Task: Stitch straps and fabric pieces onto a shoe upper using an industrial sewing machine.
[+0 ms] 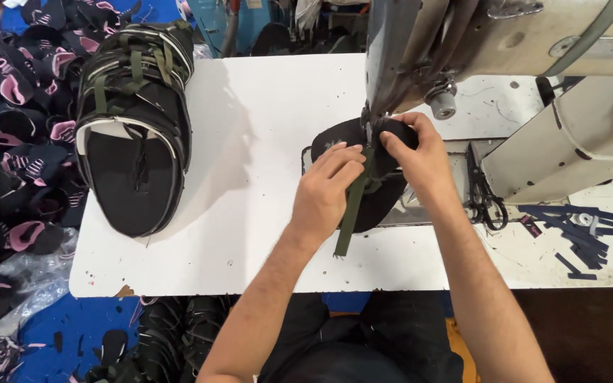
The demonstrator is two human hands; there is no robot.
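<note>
Both hands (374,174) pin black piece (363,206), green strap (352,213) between.

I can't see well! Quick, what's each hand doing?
Left hand: flat, fingers pressing the black piece beside the green strap.
Right hand: fingers pressing the piece at the needle.

Left of table: stack of black shoe uppers (135,128) with olive straps, lying on white table (250,234)
Far left: heap of black and pink cut pieces (15,135)
Right of machine: black scissors (484,198) on the tabletop
Far right: dark blue strip offcuts (576,234), scattered
Below table edge: more black uppers (179,333) on blue floor (79,326)
</note>
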